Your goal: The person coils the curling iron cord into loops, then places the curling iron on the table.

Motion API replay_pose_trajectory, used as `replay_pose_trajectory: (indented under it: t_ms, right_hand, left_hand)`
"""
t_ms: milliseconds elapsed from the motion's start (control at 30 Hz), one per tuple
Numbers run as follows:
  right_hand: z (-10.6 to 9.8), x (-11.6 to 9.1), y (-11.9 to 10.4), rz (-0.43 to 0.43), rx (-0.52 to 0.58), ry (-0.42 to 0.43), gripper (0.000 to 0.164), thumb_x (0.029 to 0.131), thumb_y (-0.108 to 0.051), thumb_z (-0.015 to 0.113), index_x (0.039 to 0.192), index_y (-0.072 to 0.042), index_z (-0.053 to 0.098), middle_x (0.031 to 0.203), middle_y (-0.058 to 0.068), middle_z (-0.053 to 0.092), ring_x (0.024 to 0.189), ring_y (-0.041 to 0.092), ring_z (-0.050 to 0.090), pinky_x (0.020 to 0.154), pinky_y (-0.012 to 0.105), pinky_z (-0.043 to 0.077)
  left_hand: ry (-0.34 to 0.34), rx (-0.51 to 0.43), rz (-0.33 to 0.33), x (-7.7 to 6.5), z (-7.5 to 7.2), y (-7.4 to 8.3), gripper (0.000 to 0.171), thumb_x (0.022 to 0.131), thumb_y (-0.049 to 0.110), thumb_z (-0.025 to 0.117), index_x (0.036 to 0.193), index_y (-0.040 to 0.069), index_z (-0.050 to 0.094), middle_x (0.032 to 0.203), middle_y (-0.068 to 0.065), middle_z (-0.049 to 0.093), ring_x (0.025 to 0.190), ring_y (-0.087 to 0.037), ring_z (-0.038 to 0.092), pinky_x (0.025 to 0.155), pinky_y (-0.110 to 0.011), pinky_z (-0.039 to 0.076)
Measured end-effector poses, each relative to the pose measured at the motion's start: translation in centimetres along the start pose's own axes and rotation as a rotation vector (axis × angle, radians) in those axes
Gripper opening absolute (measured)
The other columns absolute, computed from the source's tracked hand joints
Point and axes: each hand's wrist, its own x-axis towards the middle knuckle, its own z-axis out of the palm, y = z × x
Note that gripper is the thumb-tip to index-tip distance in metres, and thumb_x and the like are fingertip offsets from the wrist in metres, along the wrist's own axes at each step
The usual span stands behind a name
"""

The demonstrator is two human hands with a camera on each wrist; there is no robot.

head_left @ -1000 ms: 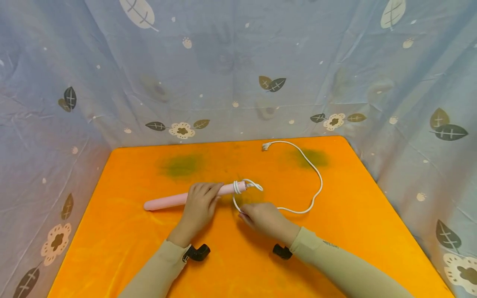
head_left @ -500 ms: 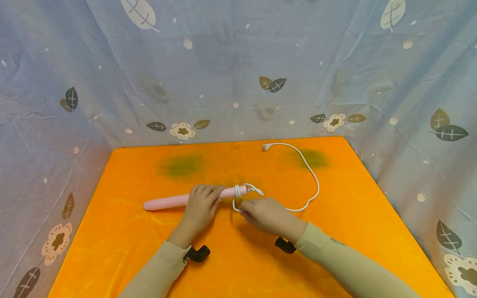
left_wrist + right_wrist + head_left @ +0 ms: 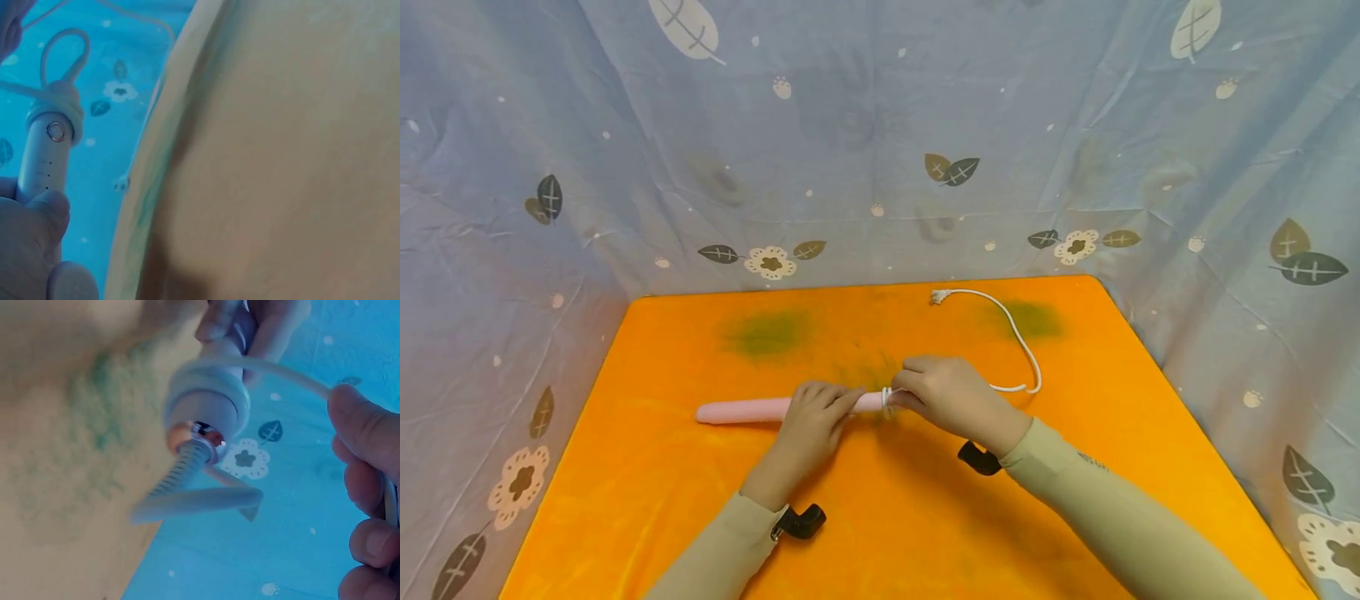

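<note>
We grip the pink wand flat on the orange table with our left hand; our right hand pinches the white cord at its end, where slack could let the wraps slide off

- You have one pink wand-shaped appliance lying across the middle of the table.
- You have one white cord running from its right end toward the far right.
- One plug ends that cord at the far edge.
- Two hands: left hand, right hand.
- One orange table.
- Two green smudges mark its far part.
</note>
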Motion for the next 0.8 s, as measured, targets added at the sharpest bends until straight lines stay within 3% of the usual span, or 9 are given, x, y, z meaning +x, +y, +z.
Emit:
replay_pose_trajectory:
  t_ms: [200,433,733,800]
  right_hand:
    - [0.8,0.9,0.9,0.094,0.038,-0.087,0.013,0.087,-0.029,0.073,0.084,-0.018,0.070,0.075,-0.008,0.055,0.059,0.002,0.051,0.053,0.017,0.044]
    - [1.2,0.8,2.7,0.256,0.161,-0.183,0.013,0.088,-0.033,0.070,0.083,-0.021,0.072,0.077,-0.012,0.055,0.063,0.000,0.052,0.057,0.018,0.045]
    - [-0.5,0.6,3.1,0.239,0.148,-0.165,0.012,0.087,-0.035,0.071,0.082,-0.024,0.071,0.076,-0.016,0.053,0.063,-0.002,0.051,0.057,0.019,0.045]
    - [-0.4,0.6,3.2,0.241,0.148,-0.165,0.012,0.087,-0.036,0.071,0.082,-0.024,0.072,0.076,-0.016,0.054,0.063,-0.003,0.051,0.057,0.019,0.045]
  left_hand:
    - [0.011,-0.006,0.056,-0.4,0.4,0.7,0.031,0.090,0.016,0.068,0.121,0.013,0.069,0.105,-0.005,0.065,0.094,-0.027,0.057,0.091,-0.046,0.041]
    - [0.033,-0.013,0.063,-0.6,0.5,0.9,0.039,0.084,0.015,0.074,0.122,0.013,0.068,0.106,-0.005,0.065,0.094,-0.026,0.058,0.091,-0.045,0.042]
    - [0.002,-0.041,0.014,-0.2,0.1,0.8,0.044,0.084,0.014,0.074,0.127,0.014,0.065,0.112,-0.005,0.064,0.100,-0.026,0.057,0.096,-0.045,0.039]
    - [0.003,-0.047,0.022,-0.2,0.0,0.9,0.036,0.092,0.020,0.067,0.128,0.014,0.065,0.112,-0.005,0.064,0.100,-0.026,0.057,0.097,-0.045,0.038]
